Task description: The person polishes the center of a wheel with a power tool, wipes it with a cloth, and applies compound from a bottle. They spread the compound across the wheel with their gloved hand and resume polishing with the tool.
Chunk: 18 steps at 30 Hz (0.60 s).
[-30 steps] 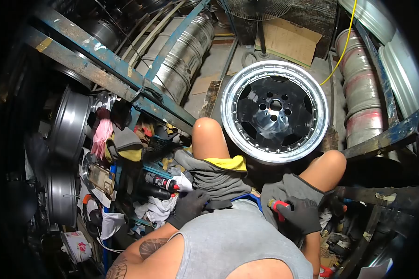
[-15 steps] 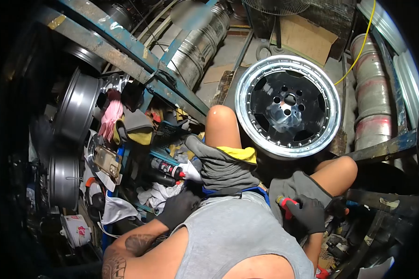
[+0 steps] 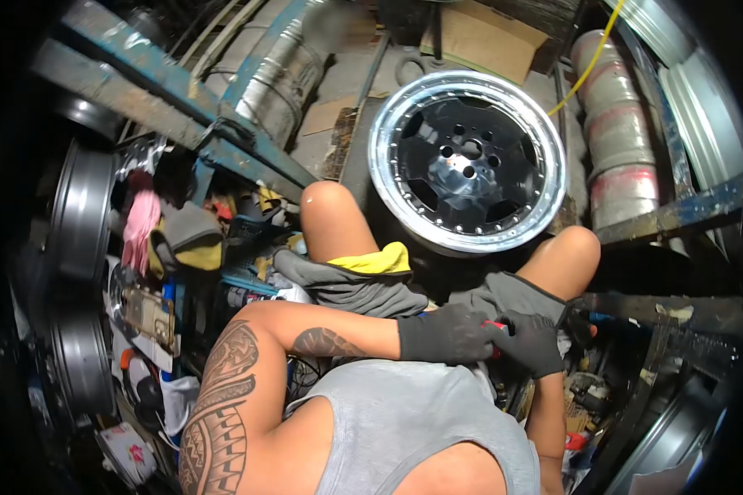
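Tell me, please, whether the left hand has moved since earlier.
Yes: the left hand has moved right, from left of the wheel to below it in the picture.

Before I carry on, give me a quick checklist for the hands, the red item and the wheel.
1. Gloves on: ok, left hand and right hand both covered.
2. Red item in hand: ok, held where the hands meet.
3. Red item's tip: cannot tell, gloves hide it.
4. Wheel face uncovered: ok, nothing lying on it.
5. Wheel's support secure: cannot tell, mostly hidden underneath.
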{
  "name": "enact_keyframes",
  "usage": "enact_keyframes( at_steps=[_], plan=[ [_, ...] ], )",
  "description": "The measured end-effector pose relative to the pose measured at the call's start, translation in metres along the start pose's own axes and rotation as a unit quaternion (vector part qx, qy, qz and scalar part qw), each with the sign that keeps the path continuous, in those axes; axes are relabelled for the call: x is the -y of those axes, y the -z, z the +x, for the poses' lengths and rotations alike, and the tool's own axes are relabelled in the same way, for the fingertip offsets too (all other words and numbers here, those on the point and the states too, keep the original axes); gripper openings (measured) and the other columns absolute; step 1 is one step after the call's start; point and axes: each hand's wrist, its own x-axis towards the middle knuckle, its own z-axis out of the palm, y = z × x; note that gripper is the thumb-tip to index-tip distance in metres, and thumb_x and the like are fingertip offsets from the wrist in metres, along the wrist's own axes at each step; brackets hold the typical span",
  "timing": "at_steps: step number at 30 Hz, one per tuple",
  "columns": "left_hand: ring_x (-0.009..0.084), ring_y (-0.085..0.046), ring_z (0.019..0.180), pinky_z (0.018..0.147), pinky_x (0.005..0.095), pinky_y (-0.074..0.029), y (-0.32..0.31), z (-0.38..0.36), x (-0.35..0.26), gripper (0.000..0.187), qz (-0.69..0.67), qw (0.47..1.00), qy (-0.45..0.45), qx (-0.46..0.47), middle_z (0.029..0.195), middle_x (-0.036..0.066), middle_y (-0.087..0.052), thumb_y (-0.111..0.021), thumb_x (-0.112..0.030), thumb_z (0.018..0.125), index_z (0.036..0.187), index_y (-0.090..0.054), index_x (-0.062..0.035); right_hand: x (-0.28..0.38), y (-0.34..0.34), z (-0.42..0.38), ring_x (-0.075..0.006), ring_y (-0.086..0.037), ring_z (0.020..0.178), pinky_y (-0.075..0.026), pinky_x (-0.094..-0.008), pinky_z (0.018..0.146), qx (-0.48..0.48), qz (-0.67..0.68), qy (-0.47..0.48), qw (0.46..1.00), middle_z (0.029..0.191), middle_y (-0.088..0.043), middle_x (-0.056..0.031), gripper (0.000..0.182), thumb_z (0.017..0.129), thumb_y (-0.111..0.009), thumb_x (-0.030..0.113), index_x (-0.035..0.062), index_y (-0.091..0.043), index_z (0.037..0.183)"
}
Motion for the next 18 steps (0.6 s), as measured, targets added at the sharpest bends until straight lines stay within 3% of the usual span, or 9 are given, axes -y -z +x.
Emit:
enact_keyframes(
  at_steps=[2, 4, 6, 10, 13, 15, 16, 17, 18],
  plan=[
    [0.0251, -0.066, 0.082, 0.054, 0.0386, -0.05, -0.013, 0.022, -0.012, 0.013, -0.078, 0.994, -0.075, -0.027, 0.087, 0.004, -0.066, -0.067, -0.025, 0.077, 0.084, -0.071, -0.0152, -0.019, -0.018, -0.004, -0.0393, -0.068, 0.078, -0.051, -0.0493, 0.074, -0.055, -0.015, 0.048, 0.997, 0.081, -0.071, -0.0194, 0.049, 0.083, -0.067, 0.061, 0.0121, -0.076, 0.087],
    [0.028, -0.066, 0.067, 0.048, 0.0444, -0.048, -0.025, 0.049, -0.03, 0.013, -0.15, 0.976, -0.157, -0.001, 0.074, 0.005, -0.066, -0.066, -0.027, 0.076, 0.074, -0.073, -0.0158, -0.009, -0.006, -0.003, -0.0396, -0.068, 0.079, -0.051, -0.0491, 0.075, 0.02, -0.017, 0.011, 1.0, 0.084, -0.072, -0.0203, 0.05, 0.084, -0.066, 0.061, 0.0121, -0.075, 0.09],
    [0.029, -0.066, 0.064, 0.047, 0.0462, -0.047, -0.059, 0.07, -0.052, 0.014, -0.187, 0.945, -0.267, -0.025, 0.068, 0.004, -0.065, -0.067, -0.027, 0.074, 0.067, -0.071, -0.0164, 0.012, 0.023, 0.008, -0.0405, -0.069, 0.08, -0.052, -0.0499, 0.074, 0.121, -0.013, -0.035, 0.992, 0.086, -0.072, -0.0204, 0.049, 0.084, -0.065, 0.059, 0.013, -0.076, 0.096],
    [0.0301, -0.064, 0.059, 0.048, 0.0462, -0.047, -0.049, 0.085, -0.078, 0.014, -0.186, 0.912, -0.358, -0.075, 0.067, 0.004, -0.065, -0.069, -0.028, 0.071, 0.063, -0.071, -0.0165, 0.01, 0.022, 0.007, -0.0407, -0.069, 0.08, -0.051, -0.0515, 0.074, 0.134, -0.038, -0.053, 0.989, 0.085, -0.071, -0.0211, 0.052, 0.086, -0.06, 0.061, 0.0113, -0.074, 0.096],
    [0.0245, -0.065, 0.082, 0.059, 0.0396, -0.052, -0.03, 0.064, -0.057, 0.011, -0.172, 0.948, -0.266, -0.019, 0.079, 0.002, -0.063, -0.07, -0.028, 0.073, 0.073, -0.068, -0.0166, 0.006, 0.018, 0.001, -0.0407, -0.069, 0.08, -0.051, -0.0512, 0.075, 0.104, -0.041, -0.054, 0.992, 0.086, -0.071, -0.0209, 0.052, 0.085, -0.063, 0.061, 0.0111, -0.074, 0.096],
    [0.0234, -0.065, 0.083, 0.063, 0.0381, -0.052, -0.011, 0.033, -0.03, 0.01, -0.135, 0.978, -0.152, 0.035, 0.085, 0.003, -0.063, -0.068, -0.024, 0.079, 0.084, -0.07, -0.0173, 0.01, 0.023, 0.001, -0.0395, -0.069, 0.081, -0.051, -0.0493, 0.075, 0.093, -0.013, -0.08, 0.992, 0.085, -0.072, -0.0193, 0.054, 0.084, -0.062, 0.063, 0.0113, -0.075, 0.094],
    [0.0228, -0.065, 0.086, 0.066, 0.0379, -0.052, 0.004, 0.01, -0.015, 0.014, -0.133, 0.987, -0.09, 0.004, 0.091, 0.005, -0.062, -0.065, -0.023, 0.082, 0.093, -0.068, -0.0157, 0.014, 0.022, -0.002, -0.0389, -0.069, 0.081, -0.051, -0.0483, 0.075, 0.094, 0.002, -0.094, 0.991, 0.085, -0.072, -0.0185, 0.055, 0.083, -0.062, 0.064, 0.0114, -0.075, 0.093],
    [0.023, -0.064, 0.09, 0.07, 0.0377, -0.051, 0.023, -0.018, -0.001, 0.017, -0.103, 0.988, -0.082, -0.08, 0.094, 0.006, -0.061, -0.063, -0.022, 0.084, 0.098, -0.065, -0.0131, 0.014, 0.02, -0.003, -0.0383, -0.069, 0.08, -0.051, -0.0481, 0.075, 0.09, 0.009, -0.099, 0.991, 0.084, -0.072, -0.018, 0.054, 0.083, -0.063, 0.063, 0.0117, -0.075, 0.093],
    [0.0235, -0.063, 0.093, 0.073, 0.0372, -0.051, 0.052, -0.035, 0.004, 0.016, -0.039, 0.998, -0.04, 0.015, 0.094, 0.007, -0.061, -0.06, -0.022, 0.087, 0.097, -0.064, -0.011, 0.012, 0.018, -0.003, -0.0376, -0.07, 0.08, -0.051, -0.0479, 0.074, 0.087, 0.013, -0.1, 0.991, 0.083, -0.072, -0.0175, 0.052, 0.083, -0.064, 0.062, 0.012, -0.075, 0.092]
  ],
)
